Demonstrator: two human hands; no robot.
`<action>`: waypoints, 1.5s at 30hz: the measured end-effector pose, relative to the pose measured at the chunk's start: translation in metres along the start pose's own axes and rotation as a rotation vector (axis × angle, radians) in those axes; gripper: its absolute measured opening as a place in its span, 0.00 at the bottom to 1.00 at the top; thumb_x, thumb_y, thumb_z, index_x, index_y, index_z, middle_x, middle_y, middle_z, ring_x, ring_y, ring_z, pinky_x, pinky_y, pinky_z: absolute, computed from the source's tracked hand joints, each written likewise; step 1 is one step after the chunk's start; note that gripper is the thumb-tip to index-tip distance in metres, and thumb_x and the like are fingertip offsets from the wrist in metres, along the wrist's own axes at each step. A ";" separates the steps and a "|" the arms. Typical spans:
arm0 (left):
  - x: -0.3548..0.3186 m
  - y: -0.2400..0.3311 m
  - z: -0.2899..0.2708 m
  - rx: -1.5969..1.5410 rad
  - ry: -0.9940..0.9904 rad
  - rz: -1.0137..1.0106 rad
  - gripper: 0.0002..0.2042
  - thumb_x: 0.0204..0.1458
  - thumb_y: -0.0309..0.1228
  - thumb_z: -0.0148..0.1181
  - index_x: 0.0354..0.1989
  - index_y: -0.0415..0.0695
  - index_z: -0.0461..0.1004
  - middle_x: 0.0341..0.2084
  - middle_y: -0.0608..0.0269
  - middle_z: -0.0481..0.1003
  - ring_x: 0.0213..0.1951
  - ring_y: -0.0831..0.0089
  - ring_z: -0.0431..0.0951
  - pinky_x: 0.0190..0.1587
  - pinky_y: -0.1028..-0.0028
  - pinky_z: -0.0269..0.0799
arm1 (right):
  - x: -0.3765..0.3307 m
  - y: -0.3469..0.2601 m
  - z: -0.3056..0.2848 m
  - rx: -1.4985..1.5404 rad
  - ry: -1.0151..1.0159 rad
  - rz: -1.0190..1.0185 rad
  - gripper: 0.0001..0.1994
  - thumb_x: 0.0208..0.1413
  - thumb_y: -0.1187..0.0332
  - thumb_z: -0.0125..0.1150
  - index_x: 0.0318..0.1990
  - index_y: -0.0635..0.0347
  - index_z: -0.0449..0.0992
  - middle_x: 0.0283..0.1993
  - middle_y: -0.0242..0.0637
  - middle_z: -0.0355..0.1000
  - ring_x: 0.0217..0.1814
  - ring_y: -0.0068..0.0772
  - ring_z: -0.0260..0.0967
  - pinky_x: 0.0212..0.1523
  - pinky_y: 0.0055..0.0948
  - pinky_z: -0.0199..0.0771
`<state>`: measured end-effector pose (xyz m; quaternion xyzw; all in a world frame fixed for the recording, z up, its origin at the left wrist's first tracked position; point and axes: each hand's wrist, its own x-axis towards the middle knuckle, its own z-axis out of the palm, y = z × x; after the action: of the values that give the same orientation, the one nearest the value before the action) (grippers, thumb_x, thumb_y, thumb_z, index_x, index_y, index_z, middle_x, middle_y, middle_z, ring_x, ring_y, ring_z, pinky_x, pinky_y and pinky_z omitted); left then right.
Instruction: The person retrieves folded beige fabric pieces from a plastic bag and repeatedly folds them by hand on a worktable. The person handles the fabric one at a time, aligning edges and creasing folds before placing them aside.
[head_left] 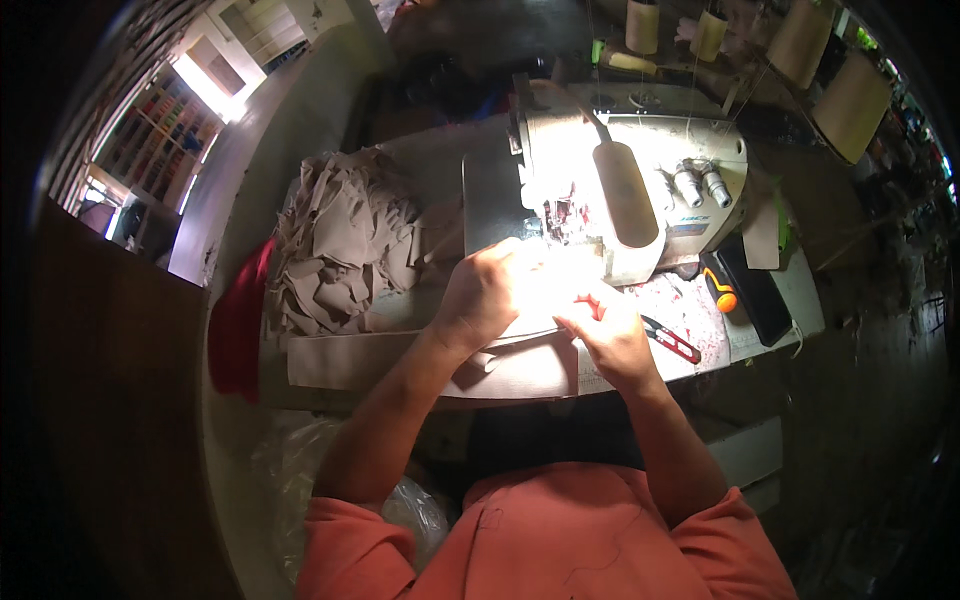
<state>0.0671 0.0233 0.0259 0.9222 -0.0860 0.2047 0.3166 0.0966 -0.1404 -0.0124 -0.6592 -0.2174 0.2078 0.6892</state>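
Just in front of the overlock sewing machine, both of my hands are at a beige fabric piece, which hangs in folds toward the table's front edge. My left hand is curled closed on the fabric, its fingertips washed out by the lamp's glare. On the right, my right hand pinches the same fabric between thumb and fingers. Glare hides the needle area and the cloth's far edge. Close to my right hand lies a red-and-black handled cutting tool.
A heap of beige fabric pieces lies at the left, with red cloth beside it. A lamp hangs before the machine. An orange item and a black case sit at right. Thread cones stand behind.
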 end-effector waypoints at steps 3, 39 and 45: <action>-0.005 0.002 -0.001 0.229 -0.110 0.178 0.06 0.43 0.26 0.53 0.31 0.41 0.73 0.22 0.57 0.67 0.27 0.62 0.69 0.32 0.68 0.66 | -0.007 0.006 0.005 -0.004 0.102 -0.021 0.14 0.46 0.80 0.53 0.42 0.69 0.64 0.28 0.34 0.68 0.29 0.17 0.63 0.32 0.15 0.64; 0.067 -0.126 -0.011 0.700 0.234 0.493 0.12 0.44 0.26 0.50 0.39 0.39 0.70 0.41 0.59 0.70 0.43 0.66 0.70 0.48 0.71 0.62 | -0.036 0.013 -0.008 0.084 0.165 0.047 0.10 0.52 0.76 0.47 0.43 0.68 0.65 0.29 0.35 0.69 0.32 0.18 0.64 0.35 0.16 0.64; -0.039 0.001 -0.024 0.028 0.011 -0.093 0.08 0.44 0.26 0.53 0.34 0.38 0.68 0.32 0.54 0.70 0.36 0.60 0.69 0.42 0.69 0.64 | -0.042 0.018 -0.002 0.055 0.153 0.155 0.10 0.48 0.76 0.54 0.39 0.67 0.66 0.27 0.30 0.66 0.29 0.16 0.61 0.31 0.16 0.63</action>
<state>0.0243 0.0387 0.0268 0.9285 -0.0385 0.1958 0.3133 0.0636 -0.1655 -0.0312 -0.6689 -0.1065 0.2155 0.7034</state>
